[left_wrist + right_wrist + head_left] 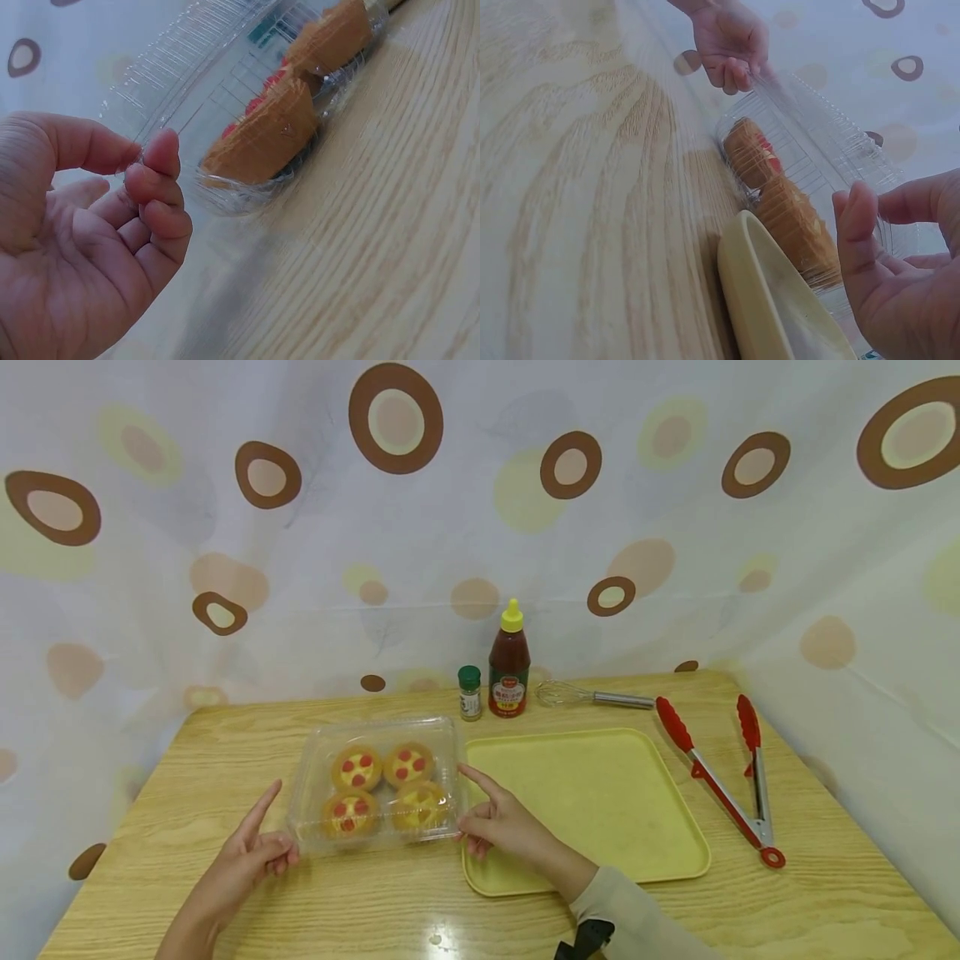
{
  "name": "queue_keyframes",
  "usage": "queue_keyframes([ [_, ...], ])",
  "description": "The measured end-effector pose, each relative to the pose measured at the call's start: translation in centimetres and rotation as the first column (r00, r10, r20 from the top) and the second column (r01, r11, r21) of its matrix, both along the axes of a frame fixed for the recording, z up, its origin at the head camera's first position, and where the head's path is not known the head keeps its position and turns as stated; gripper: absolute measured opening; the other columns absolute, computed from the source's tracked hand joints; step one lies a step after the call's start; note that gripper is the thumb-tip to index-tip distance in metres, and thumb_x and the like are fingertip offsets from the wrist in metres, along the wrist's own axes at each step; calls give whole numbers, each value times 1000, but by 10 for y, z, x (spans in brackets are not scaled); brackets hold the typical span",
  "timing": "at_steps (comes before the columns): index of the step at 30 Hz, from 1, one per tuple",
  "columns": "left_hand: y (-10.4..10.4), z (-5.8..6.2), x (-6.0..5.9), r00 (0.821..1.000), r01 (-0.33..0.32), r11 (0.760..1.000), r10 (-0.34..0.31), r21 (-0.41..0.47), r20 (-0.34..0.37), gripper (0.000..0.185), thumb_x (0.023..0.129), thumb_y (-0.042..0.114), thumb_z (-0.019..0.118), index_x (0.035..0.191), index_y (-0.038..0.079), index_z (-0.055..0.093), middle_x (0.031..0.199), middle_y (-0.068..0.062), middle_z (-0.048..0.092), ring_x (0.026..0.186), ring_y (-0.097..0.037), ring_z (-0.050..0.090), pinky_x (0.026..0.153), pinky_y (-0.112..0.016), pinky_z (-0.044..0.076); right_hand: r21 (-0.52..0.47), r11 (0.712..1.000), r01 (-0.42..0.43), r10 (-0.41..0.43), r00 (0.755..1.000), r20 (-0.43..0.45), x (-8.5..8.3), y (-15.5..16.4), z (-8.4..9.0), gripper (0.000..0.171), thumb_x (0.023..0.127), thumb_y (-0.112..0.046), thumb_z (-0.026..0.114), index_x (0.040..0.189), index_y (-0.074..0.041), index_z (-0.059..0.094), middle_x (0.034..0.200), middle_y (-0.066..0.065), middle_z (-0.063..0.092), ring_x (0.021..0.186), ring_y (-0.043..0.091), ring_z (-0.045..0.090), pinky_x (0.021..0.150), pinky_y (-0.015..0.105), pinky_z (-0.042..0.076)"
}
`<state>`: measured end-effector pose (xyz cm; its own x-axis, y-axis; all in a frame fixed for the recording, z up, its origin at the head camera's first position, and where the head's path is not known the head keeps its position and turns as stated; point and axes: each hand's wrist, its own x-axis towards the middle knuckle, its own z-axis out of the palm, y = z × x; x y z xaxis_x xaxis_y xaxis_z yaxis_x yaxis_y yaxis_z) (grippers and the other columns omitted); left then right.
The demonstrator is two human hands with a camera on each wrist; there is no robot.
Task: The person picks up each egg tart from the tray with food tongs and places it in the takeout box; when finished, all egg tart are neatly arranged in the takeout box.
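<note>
Clear plastic clamshell box [378,785] with four tarts [357,767] sits closed on the wooden table [187,752], at nine o'clock of the yellow tray [600,793]. Left hand [251,852] pinches the box's near-left corner, index finger raised. Right hand [498,822] pinches the near-right corner likewise. Red tongs [720,777] lie at three o'clock of the tray; ketchup bottle [510,664] stands at twelve.

spice jar [470,692]: label too small to read | ketchup bottle [509,662]: label print illegible | left forearm: cut by frame edge
</note>
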<state>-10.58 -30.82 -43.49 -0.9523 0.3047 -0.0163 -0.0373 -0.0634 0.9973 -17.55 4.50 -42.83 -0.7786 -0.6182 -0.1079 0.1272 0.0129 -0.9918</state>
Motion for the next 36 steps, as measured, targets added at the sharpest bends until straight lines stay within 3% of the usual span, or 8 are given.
queue_keyframes([
  [9, -1, 2, -1, 1000, 21, 998, -22, -53, -17, 77, 95, 4, 42, 143, 26, -14, 74, -2, 60, 66, -7, 51, 60, -25, 44, -28, 1000, 6, -5, 1000, 16, -1, 0, -2, 74, 85, -3, 59, 145, -20, 18, 79, 22, 63, 53, 10, 55, 51, 22, 47],
  [17, -7, 3, -1, 997, 48, 986, -39, -160, 59, 71, 98, 11, 38, 143, 27, -14, 82, -7, 62, 69, -9, 53, 70, -28, 47, 42, 999, 15, -15, 1000, 4, -6, 5, -1, 77, 85, -11, 63, 145, -27, 16, 88, 26, 63, 56, 11, 56, 53, 25, 48],
  [22, -14, 12, 3, 991, 79, 938, -36, -336, 133, 68, 99, 21, 36, 143, 28, -15, 74, -5, 54, 67, -13, 50, 71, -30, 45, 110, 994, 16, -11, 999, -40, -11, 18, -1, 82, 84, -18, 65, 145, -27, 11, 88, 20, 65, 59, 15, 57, 57, 30, 50],
  [25, -19, 21, 6, 988, 72, 892, -3, -445, 155, 70, 98, 25, 38, 143, 27, -15, 68, -6, 50, 59, -13, 44, 61, -32, 42, 160, 987, 29, -17, 997, -77, -15, 33, 1, 85, 83, -22, 66, 145, -27, 9, 87, 20, 65, 61, 19, 57, 57, 34, 50],
  [27, -19, 29, 10, 989, 19, 826, 69, -563, 134, 72, 96, 32, 42, 143, 30, -13, 63, -5, 48, 54, -12, 41, 55, -32, 40, 191, 981, 37, -18, 994, -104, -18, 46, 4, 86, 82, -24, 67, 145, -28, 9, 87, 21, 65, 64, 23, 58, 58, 36, 51],
  [29, -17, 38, 14, 990, -60, 722, 132, -689, 52, 73, 94, 39, 45, 144, 31, -9, 61, -5, 49, 50, -12, 39, 51, -30, 38, 214, 976, 37, -9, 992, -128, -20, 61, 8, 87, 82, -24, 67, 145, -28, 7, 89, 23, 63, 67, 27, 58, 59, 38, 50],
  [33, -2, 58, 20, 971, -215, 448, 192, -868, -141, 78, 88, 51, 47, 146, 26, 2, 63, -2, 48, 49, -12, 37, 49, -26, 33, 268, 963, 34, 19, 981, -191, -22, 97, 18, 86, 84, -23, 64, 146, -24, 5, 92, 24, 61, 71, 35, 58, 60, 39, 50],
  [36, 12, 73, 20, 949, -306, 335, 178, -891, -260, 80, 86, 55, 48, 146, 21, 6, 63, -1, 44, 47, -13, 35, 48, -26, 30, 377, 922, 84, 38, 952, -304, -23, 123, 29, 81, 86, -27, 62, 146, -20, 8, 96, 17, 61, 73, 34, 58, 60, 37, 50],
])
